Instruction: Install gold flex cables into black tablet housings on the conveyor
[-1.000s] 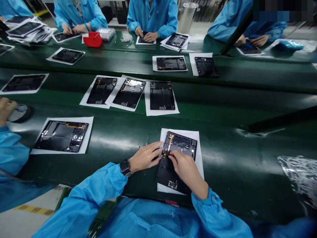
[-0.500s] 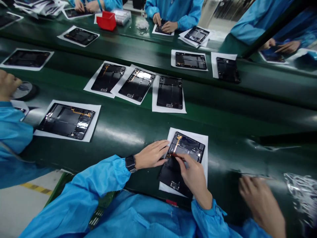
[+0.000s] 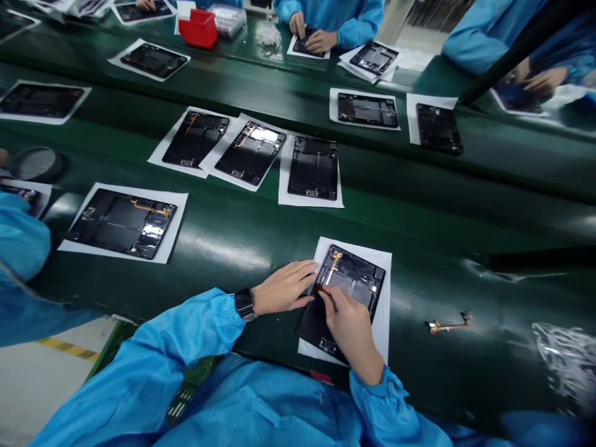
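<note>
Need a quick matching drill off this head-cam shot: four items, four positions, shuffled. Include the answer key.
Items
1. Red plastic bin
2. Loose copper-coloured flex strip
3. Black square-faced wristwatch
4. Right hand of the camera wearer

Positions
A. Strapped on at the wrist of the left hand
B. Beside a pale translucent box, at the far side
C. Over the black rectangular tablet shell nearest the wearer
D. On the bare green bench top, right of the white sheet under that shell

Pairs
1-B, 2-D, 3-A, 4-C
</note>
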`<state>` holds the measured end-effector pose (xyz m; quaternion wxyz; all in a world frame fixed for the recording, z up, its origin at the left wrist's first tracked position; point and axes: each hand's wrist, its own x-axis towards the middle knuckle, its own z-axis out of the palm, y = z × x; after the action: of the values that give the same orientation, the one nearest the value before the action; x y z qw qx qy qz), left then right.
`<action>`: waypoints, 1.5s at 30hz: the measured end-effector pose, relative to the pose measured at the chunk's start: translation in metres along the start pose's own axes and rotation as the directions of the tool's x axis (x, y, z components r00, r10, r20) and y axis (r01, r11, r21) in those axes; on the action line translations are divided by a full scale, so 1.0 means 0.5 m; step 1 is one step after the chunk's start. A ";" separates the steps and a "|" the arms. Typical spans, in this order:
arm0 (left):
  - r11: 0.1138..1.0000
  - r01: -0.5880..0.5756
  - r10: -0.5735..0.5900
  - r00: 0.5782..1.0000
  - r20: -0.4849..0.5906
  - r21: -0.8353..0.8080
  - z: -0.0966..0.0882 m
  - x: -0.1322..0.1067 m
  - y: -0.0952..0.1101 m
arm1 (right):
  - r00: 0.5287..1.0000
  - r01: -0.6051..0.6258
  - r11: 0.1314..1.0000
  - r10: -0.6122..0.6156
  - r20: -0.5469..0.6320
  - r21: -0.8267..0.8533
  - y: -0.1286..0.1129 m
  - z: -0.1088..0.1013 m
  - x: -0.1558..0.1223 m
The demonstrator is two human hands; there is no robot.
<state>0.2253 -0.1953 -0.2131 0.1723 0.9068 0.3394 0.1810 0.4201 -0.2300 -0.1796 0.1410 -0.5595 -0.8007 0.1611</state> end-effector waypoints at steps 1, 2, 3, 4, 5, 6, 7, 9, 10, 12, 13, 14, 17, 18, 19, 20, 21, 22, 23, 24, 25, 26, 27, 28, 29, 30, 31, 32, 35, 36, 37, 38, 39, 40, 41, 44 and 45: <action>1.000 0.000 0.000 1.000 0.002 -0.002 0.000 0.000 0.000 | 1.000 0.008 0.998 -0.006 0.026 -0.056 -0.007 -0.002 0.008; 1.000 -0.001 0.001 1.000 0.004 -0.005 0.000 0.001 0.000 | 0.998 0.014 0.994 -0.008 0.060 -0.106 -0.014 -0.005 0.018; 1.000 0.000 0.000 1.000 0.006 -0.008 -0.001 0.001 0.000 | 0.995 0.022 0.989 -0.009 0.095 -0.143 -0.020 -0.009 0.027; 1.000 -0.001 0.001 1.000 0.008 -0.010 -0.001 0.002 0.000 | 0.992 0.032 0.986 -0.011 0.128 -0.165 -0.024 -0.014 0.036; 1.000 -0.001 0.001 1.000 0.010 -0.010 -0.002 0.002 0.000 | 0.987 0.045 0.984 -0.017 0.158 -0.172 -0.025 -0.020 0.044; 1.000 0.001 -0.001 1.000 0.009 -0.009 -0.002 0.002 0.000 | 0.983 0.056 0.985 -0.026 0.179 -0.164 -0.024 -0.026 0.049; 1.000 0.004 -0.004 1.000 0.008 -0.009 -0.003 0.002 0.000 | 0.981 0.060 0.987 -0.031 0.189 -0.149 -0.021 -0.033 0.051; 1.000 0.008 -0.008 1.000 0.004 -0.011 -0.003 0.002 0.001 | 0.983 0.047 0.993 -0.027 0.179 -0.109 -0.009 -0.046 0.047; 1.000 0.007 -0.007 1.000 0.003 -0.013 -0.003 0.001 0.001 | 0.986 0.039 0.995 -0.023 0.168 -0.092 -0.002 -0.050 0.042; 1.000 0.002 -0.002 1.000 0.000 -0.018 -0.003 0.001 0.002 | 0.989 0.029 0.995 -0.015 0.148 -0.091 0.008 -0.054 0.032; 1.000 0.001 -0.002 1.000 -0.002 -0.018 -0.002 0.000 0.001 | 0.989 0.030 0.994 -0.014 0.147 -0.107 0.010 -0.052 0.028; 1.000 0.003 -0.003 1.000 -0.005 -0.018 -0.002 0.000 0.001 | 0.989 0.034 0.991 -0.014 0.149 -0.128 0.010 -0.050 0.025; 1.000 0.003 -0.003 1.000 -0.009 -0.013 -0.002 0.000 -0.001 | 0.987 0.037 0.979 -0.005 0.161 -0.199 0.001 -0.035 0.024; 1.000 -0.001 0.001 1.000 -0.008 -0.011 -0.002 0.001 -0.001 | 0.987 0.038 0.975 -0.002 0.164 -0.217 -0.004 -0.030 0.026; 1.000 -0.006 0.006 1.000 -0.007 -0.011 -0.002 0.002 -0.002 | 0.986 0.039 0.972 0.000 0.166 -0.231 -0.009 -0.025 0.028; 1.000 -0.010 0.010 1.000 -0.006 -0.012 -0.002 0.003 -0.002 | 0.986 0.042 0.970 -0.002 0.167 -0.241 -0.014 -0.020 0.030; 1.000 -0.011 0.011 1.000 -0.004 -0.016 -0.001 0.003 -0.003 | 0.986 0.046 0.969 -0.005 0.166 -0.244 -0.018 -0.015 0.033; 1.000 -0.010 0.010 1.000 -0.001 -0.022 -0.001 0.004 -0.003 | 0.986 0.049 0.969 -0.009 0.165 -0.241 -0.022 -0.012 0.035; 1.000 -0.006 0.006 1.000 0.000 -0.027 0.000 0.003 -0.003 | 0.986 0.052 0.972 -0.013 0.165 -0.231 -0.025 -0.009 0.036; 0.999 -0.002 0.002 1.000 0.002 -0.032 0.000 0.002 -0.003 | 0.986 0.049 0.976 -0.014 0.164 -0.214 -0.025 -0.008 0.037; 0.999 0.002 -0.002 1.000 0.002 -0.035 0.000 0.000 -0.003 | 0.987 0.040 0.982 -0.010 0.160 -0.186 -0.024 -0.009 0.036; 0.999 0.004 -0.004 1.000 0.003 -0.039 -0.001 -0.002 -0.003 | 0.989 0.025 0.989 -0.003 0.150 -0.143 -0.019 -0.012 0.035; 0.999 0.005 -0.005 1.000 0.001 -0.045 -0.003 -0.003 -0.003 | 0.991 0.005 0.997 0.005 0.130 -0.077 -0.011 -0.017 0.032; 0.998 0.009 -0.009 1.000 -0.002 -0.055 -0.007 -0.003 -0.003 | 0.995 -0.022 1.000 0.021 0.098 0.014 0.001 -0.024 0.028; 0.998 0.017 -0.017 1.000 -0.009 -0.066 -0.012 0.001 -0.003 | 0.997 -0.059 0.989 0.053 0.053 0.133 0.016 -0.031 0.023; 0.997 0.029 -0.030 0.999 -0.022 -0.076 -0.019 0.009 -0.003 | 0.994 -0.102 0.956 0.106 0.000 0.275 0.033 -0.039 0.017; 0.996 0.040 -0.043 0.998 -0.038 -0.079 -0.025 0.022 -0.004 | 0.981 -0.145 0.892 0.185 -0.053 0.427 0.051 -0.045 0.011; 0.996 0.047 -0.051 0.997 -0.056 -0.074 -0.031 0.042 -0.005 | 0.954 -0.181 0.800 0.285 -0.096 0.572 0.068 -0.050 0.004; 1.000 0.015 -0.014 0.996 -0.091 0.006 -0.036 0.133 -0.007 | 0.831 -0.201 0.482 0.545 -0.112 0.853 0.108 -0.056 -0.022; 0.999 -0.007 0.011 0.997 -0.080 0.046 -0.031 0.168 -0.006 | 0.807 -0.197 0.411 0.583 -0.091 0.890 0.117 -0.056 -0.032; 0.996 -0.025 0.030 0.998 -0.054 0.086 -0.023 0.203 -0.005 | 0.797 -0.202 0.367 0.600 -0.065 0.908 0.126 -0.055 -0.045; 0.992 -0.040 0.042 0.999 -0.018 0.121 -0.013 0.234 -0.004 | 0.795 -0.219 0.354 0.606 -0.045 0.909 0.135 -0.054 -0.059; 0.988 -0.052 0.050 0.999 0.019 0.147 -0.001 0.262 -0.004 | 0.791 -0.241 0.378 0.610 -0.045 0.894 0.147 -0.054 -0.076; 0.984 -0.064 0.056 0.997 0.051 0.163 0.011 0.284 -0.004 | 0.778 -0.266 0.436 0.624 -0.076 0.860 0.161 -0.054 -0.094; 0.983 -0.073 0.062 0.995 0.073 0.170 0.021 0.300 -0.006 | 0.751 -0.295 0.518 0.645 -0.140 0.803 0.177 -0.055 -0.113; 0.983 -0.086 0.073 0.994 0.087 0.161 0.036 0.321 -0.020 | 0.636 -0.426 0.731 0.661 -0.399 0.532 0.235 -0.060 -0.172; 0.984 -0.084 0.070 0.993 0.091 0.156 0.034 0.321 -0.025 | 0.614 -0.470 0.763 0.644 -0.456 0.445 0.254 -0.062 -0.188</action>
<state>0.3389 -0.0805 -0.1993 0.1064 0.9370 0.3099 0.1209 0.5720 -0.2745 -0.2086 0.4000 -0.7771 -0.4685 0.1288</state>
